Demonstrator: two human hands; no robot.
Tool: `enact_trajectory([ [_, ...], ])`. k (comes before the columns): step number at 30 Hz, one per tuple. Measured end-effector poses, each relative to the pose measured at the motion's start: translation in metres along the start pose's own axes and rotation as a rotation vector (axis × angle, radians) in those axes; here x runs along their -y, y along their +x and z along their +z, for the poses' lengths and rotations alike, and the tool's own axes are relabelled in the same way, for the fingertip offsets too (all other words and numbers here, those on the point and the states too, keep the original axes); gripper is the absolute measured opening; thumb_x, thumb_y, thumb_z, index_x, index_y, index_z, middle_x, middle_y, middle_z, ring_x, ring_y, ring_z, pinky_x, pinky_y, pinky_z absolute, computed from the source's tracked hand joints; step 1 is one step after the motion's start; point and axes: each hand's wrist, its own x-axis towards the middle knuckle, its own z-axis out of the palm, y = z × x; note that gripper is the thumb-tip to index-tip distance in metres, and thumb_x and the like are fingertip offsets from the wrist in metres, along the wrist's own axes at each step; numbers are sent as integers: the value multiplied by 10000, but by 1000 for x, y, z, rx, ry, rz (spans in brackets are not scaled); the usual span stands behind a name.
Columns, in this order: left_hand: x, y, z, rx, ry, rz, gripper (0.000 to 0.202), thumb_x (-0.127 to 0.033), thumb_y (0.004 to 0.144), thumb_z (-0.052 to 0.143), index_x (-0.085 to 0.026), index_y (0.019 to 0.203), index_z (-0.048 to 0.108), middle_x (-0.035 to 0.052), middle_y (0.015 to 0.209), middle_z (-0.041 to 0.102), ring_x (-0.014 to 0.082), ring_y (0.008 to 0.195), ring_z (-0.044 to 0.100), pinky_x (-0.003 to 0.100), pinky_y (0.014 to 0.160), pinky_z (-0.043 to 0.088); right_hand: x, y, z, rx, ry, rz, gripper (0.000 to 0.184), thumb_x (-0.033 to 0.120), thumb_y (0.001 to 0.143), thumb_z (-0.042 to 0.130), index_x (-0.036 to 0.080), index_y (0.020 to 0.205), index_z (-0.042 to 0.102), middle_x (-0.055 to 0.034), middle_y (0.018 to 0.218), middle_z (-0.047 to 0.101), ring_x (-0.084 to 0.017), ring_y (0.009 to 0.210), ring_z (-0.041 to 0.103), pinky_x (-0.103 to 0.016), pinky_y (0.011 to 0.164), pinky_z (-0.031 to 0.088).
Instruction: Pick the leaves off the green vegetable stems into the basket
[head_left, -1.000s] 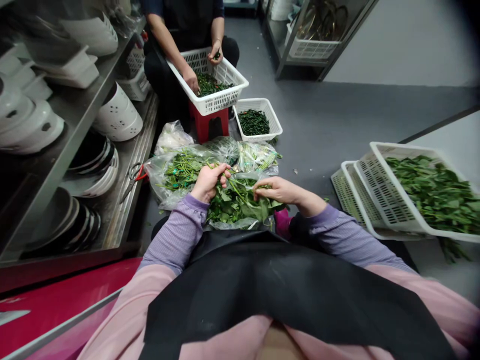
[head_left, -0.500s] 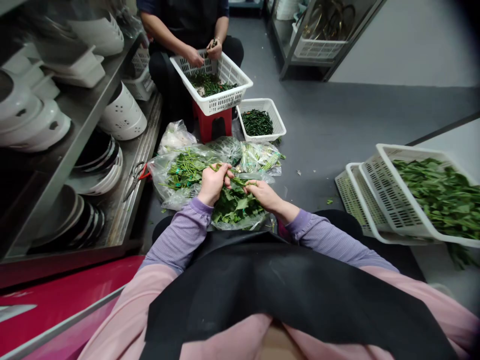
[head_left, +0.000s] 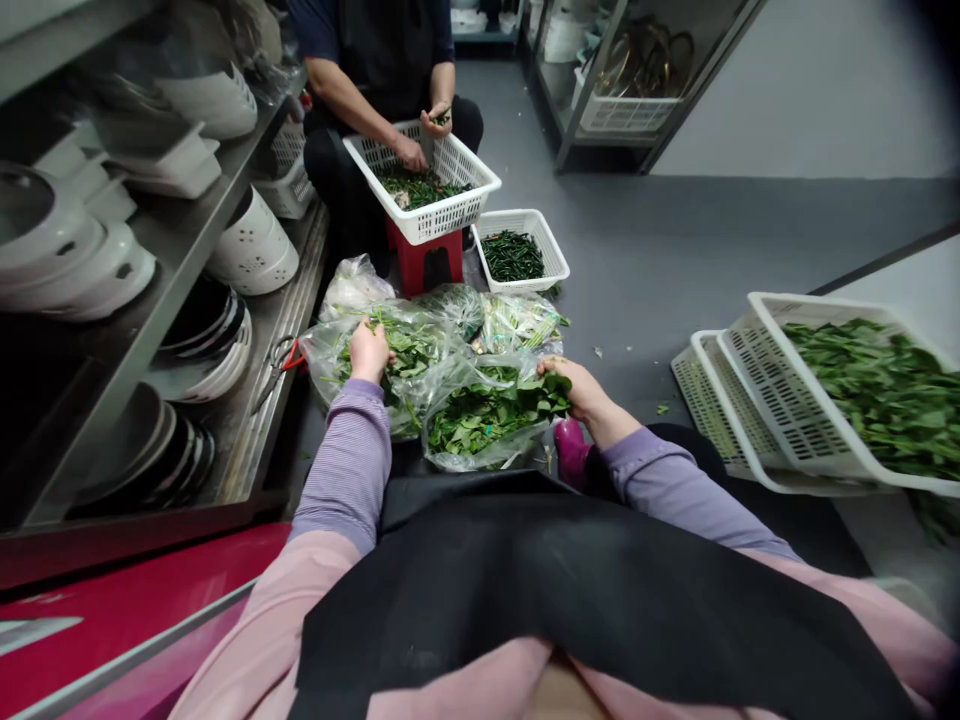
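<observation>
Floor (head_left: 637, 350) separates greens (head_left: 552, 397) in right hand (head_left: 576, 387) from baskets (head_left: 774, 385).

A plain black apron (head_left: 585, 590), faintly creased, is worn over a pale pink garment (head_left: 251, 615). Beneath the pink, purple sleeves (head_left: 341, 455) are worn, finely striped and finished with plainer, gathered cuffs (head_left: 361, 393). Dark trousers (head_left: 787, 510) and magenta footwear (head_left: 572, 452) are also worn.

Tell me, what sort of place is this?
Most likely the back kitchen or storeroom of a restaurant: stacked white bowls fill a metal shelf, leafy greens lie in a clear bag, and a white basket holds more.
</observation>
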Motion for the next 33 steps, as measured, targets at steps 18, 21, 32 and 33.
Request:
enact_trajectory([
  [18, -30, -98, 50, 1016, -768, -398, 288, -302, 855, 487, -117, 1015, 639, 116, 1106, 636, 207, 1078, 567, 351, 970, 414, 69, -40, 59, 281, -439, -326, 262, 334, 696, 598, 128, 841, 674, -18, 721, 622, -109, 633, 495, -262, 666, 381],
  [21, -25, -102, 54, 1026, -713, -377, 354, -376, 844, 500, -106, 1019, 648, 135, 1174, 603, 236, 1197, 477, 377, 1041, 330, 62, -36, 72, 231, -490, -320, 280, 375, 668, 624, 124, 786, 665, -24, 727, 614, -122, 657, 492, -267, 673, 371],
  [32, -28, -108, 52, 1072, -537, -290, 493, -516, 705, 624, -99, 960, 690, 165, 1188, 588, 293, 1196, 467, 402, 1034, 310, 39, -35, 65, 368, -111, -73, 320, 394, 603, 700, 150, 773, 581, 31, 640, 538, -93, 577, 447, -244, 594, 345],
  [33, -30, -108, 50, 1092, -542, -292, 480, -499, 706, 632, -100, 969, 686, 164, 1185, 590, 291, 1187, 475, 406, 1026, 319, 40, -34, 61, 374, -26, -31, 326, 396, 599, 704, 153, 773, 574, 28, 649, 548, -92, 575, 457, -245, 593, 352],
])
